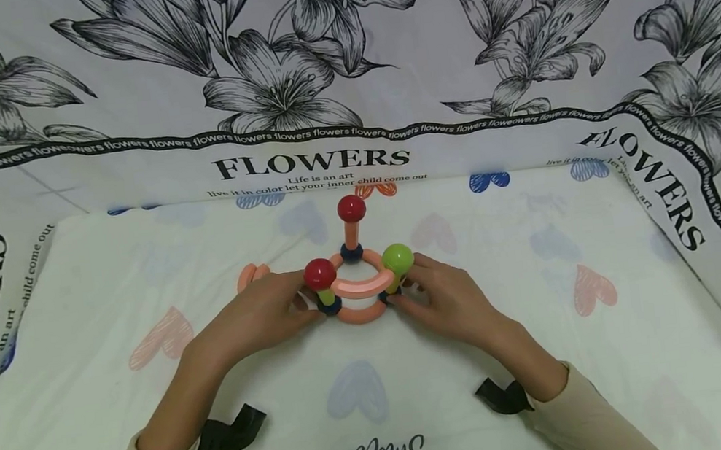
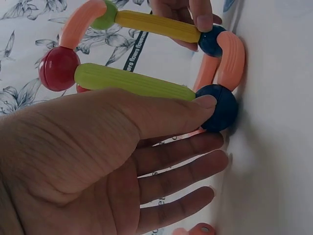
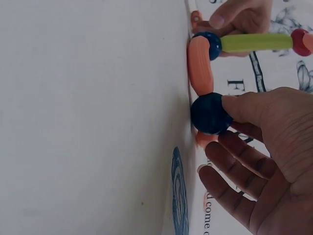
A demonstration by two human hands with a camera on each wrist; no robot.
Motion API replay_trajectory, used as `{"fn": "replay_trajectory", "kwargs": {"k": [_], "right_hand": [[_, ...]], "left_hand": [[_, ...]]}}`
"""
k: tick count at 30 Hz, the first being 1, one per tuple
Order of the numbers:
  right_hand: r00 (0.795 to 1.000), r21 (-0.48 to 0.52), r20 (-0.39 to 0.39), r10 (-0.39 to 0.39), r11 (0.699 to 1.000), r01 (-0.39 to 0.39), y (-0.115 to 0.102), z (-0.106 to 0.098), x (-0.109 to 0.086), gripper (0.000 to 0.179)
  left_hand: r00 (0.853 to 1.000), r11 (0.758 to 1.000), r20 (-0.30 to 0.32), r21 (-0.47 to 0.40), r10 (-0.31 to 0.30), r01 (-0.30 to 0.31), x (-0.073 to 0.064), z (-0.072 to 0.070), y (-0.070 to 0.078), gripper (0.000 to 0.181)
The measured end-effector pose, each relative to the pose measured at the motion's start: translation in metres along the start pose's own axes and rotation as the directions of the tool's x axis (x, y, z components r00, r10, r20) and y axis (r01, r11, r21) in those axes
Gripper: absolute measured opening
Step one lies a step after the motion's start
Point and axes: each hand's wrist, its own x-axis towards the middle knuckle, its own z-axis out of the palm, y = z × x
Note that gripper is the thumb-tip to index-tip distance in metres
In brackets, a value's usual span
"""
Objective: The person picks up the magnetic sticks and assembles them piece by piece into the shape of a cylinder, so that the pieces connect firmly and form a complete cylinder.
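A magnetic stick-and-ball toy frame (image 1: pixel 362 314) stands upright on the cloth between both hands. Curved orange sticks link its navy balls in a ring at the bottom. Uprights rise to a red ball (image 1: pixel 320 274), a green ball (image 1: pixel 398 258) and, at the back, another red ball (image 1: pixel 351 208). One curved orange stick (image 1: pixel 362 285) bridges the front red and green balls. My left hand (image 1: pixel 264 310) pinches the left navy ball (image 2: pixel 220 108) between thumb and forefinger, other fingers extended. On the opposite side, my right hand (image 1: pixel 450 300) pinches another navy ball (image 3: pixel 210 113).
Loose curved orange sticks (image 1: pixel 250 274) lie just beyond the left hand. The white cloth (image 1: pixel 485 402) is printed with hearts. Behind it rises a flower-patterned cloth (image 1: pixel 150 108). Black straps (image 1: pixel 231 433) hang at the wrists.
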Motion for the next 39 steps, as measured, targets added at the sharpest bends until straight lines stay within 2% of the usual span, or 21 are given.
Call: {"fn": "replay_trajectory", "kwargs": {"k": [3, 6, 11, 15, 17, 21, 23, 25, 31, 36, 39], "right_hand": [[1.000, -0.013, 0.002, -0.001, 1.000, 0.001, 0.002, 0.001, -0.001, 0.031], [1.000, -0.023, 0.001, -0.011, 1.000, 0.011, 0.003, 0.002, -0.001, 0.030], [0.999, -0.026, 0.006, -0.032, 0.999, 0.033, 0.003, 0.002, 0.000, 0.027], [0.999, -0.038, 0.017, -0.031, 0.999, 0.031, 0.003, 0.002, 0.000, 0.025], [0.999, -0.041, 0.015, -0.029, 0.999, 0.029, 0.003, 0.001, 0.000, 0.024], [1.000, -0.028, 0.008, -0.028, 0.999, 0.028, 0.003, 0.000, 0.000, 0.024], [0.999, -0.018, 0.005, -0.036, 0.999, 0.036, 0.004, 0.000, 0.001, 0.025], [0.999, -0.014, 0.009, -0.041, 0.999, 0.041, 0.004, 0.001, 0.002, 0.025], [0.999, -0.026, 0.011, -0.044, 0.999, 0.044, 0.005, 0.001, 0.004, 0.028], [1.000, -0.034, 0.009, -0.024, 0.999, 0.025, 0.006, 0.001, 0.003, 0.031], [1.000, -0.041, 0.013, -0.015, 0.999, 0.015, 0.007, 0.001, 0.002, 0.029]], "left_hand": [[0.999, 1.000, 0.031, -0.015, 0.008, -0.008, -0.002, -0.004, -0.004, 0.036], [0.999, 0.998, 0.051, -0.060, 0.003, 0.000, -0.006, -0.016, -0.009, 0.033], [0.995, 0.992, -0.018, -0.086, -0.099, 0.097, -0.020, -0.039, -0.017, 0.035], [0.980, 0.980, -0.067, -0.070, -0.189, 0.185, -0.022, -0.045, -0.020, 0.041], [0.967, 0.973, -0.105, -0.050, -0.231, 0.227, -0.019, -0.043, -0.019, 0.042], [0.930, 0.946, -0.186, 0.010, -0.318, 0.325, -0.012, -0.035, -0.015, 0.041], [0.914, 0.932, -0.215, 0.041, -0.343, 0.359, -0.011, -0.032, -0.013, 0.032], [0.907, 0.926, -0.238, 0.069, -0.346, 0.372, -0.013, -0.029, -0.010, 0.028], [0.905, 0.932, -0.286, 0.088, -0.315, 0.352, -0.016, -0.025, -0.006, 0.034], [0.906, 0.933, -0.286, 0.087, -0.312, 0.348, -0.011, -0.020, -0.005, 0.028], [0.912, 0.939, -0.282, 0.086, -0.297, 0.332, -0.005, -0.013, -0.005, 0.025]]}}
